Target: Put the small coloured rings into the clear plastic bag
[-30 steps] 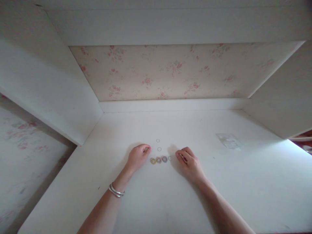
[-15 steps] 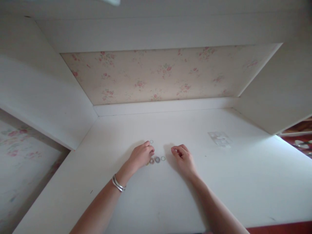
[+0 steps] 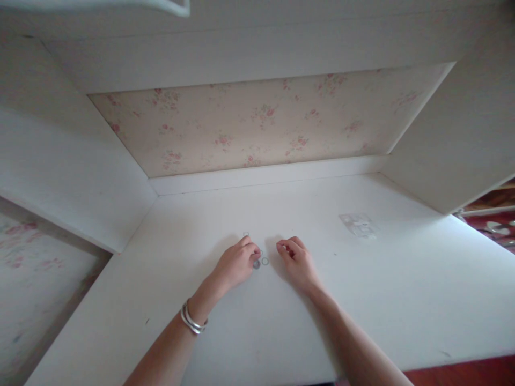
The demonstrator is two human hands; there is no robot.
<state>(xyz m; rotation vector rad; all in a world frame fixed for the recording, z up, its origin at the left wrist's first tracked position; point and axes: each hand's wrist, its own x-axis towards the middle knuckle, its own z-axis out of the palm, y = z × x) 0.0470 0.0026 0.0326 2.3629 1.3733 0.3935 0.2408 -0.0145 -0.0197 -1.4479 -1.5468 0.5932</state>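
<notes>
My left hand (image 3: 238, 261), with a silver bangle (image 3: 192, 319) on the wrist, is closed in a pinch low over the white tabletop. A thin ring (image 3: 261, 252) shows at its fingertips. Just below them lies a thicker grey ring (image 3: 256, 264), and beside that a thin greenish ring (image 3: 265, 261). Another thin pale ring (image 3: 246, 234) lies beyond the knuckles, partly covered. To the right, my right hand (image 3: 295, 259) rests with thumb and fingers pressed together; whatever is between them cannot be made out.
A clear plastic packet (image 3: 359, 225) lies on the white tabletop (image 3: 241, 343) at the right. White side panels and a floral-papered back wall (image 3: 277, 120) enclose the surface. A white object (image 3: 169, 6) hangs at the top left.
My left hand has moved slightly right over the row of rings and now covers some of them. A thin ring has come into sight at its fingertips. My right hand keeps its pinch.
</notes>
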